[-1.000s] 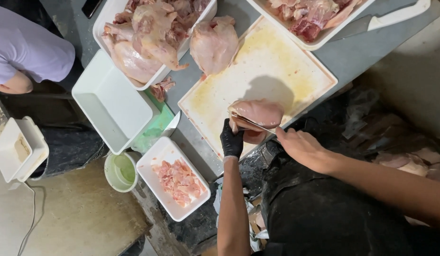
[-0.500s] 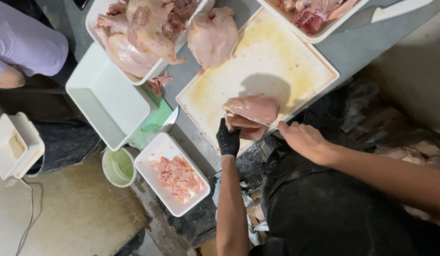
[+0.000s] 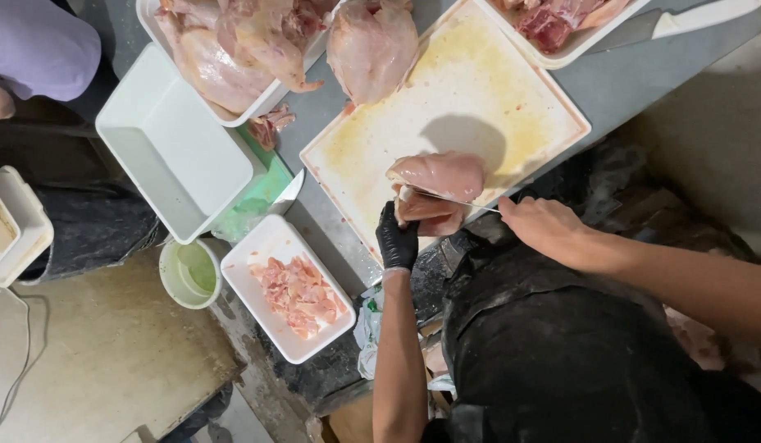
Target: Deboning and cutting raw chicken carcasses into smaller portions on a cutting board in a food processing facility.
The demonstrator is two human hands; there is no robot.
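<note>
1. Two hands on one chicken breast (image 3: pixel 438 175) at the near edge of the cutting board (image 3: pixel 512 107) — mid-slice, I judge.
2. Gloved left hand (image 3: pixel 396 238) pinches the lower flap; bare right hand (image 3: pixel 543 225) is closed around the knife (image 3: pixel 458 199), blade flat inside the meat.
3. Next move calls for a level, steady draw, fingers kept off the edge.
4. Hidden: knife handle, most of the blade, cut depth — can't tell.

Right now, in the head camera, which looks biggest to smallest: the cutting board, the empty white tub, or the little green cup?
1. Cutting board, plainly the largest.
2. Empty white tub.
3. Green cup, the smallest.
The cup sits lower than the table, so distance may shrink it a bit.
</note>
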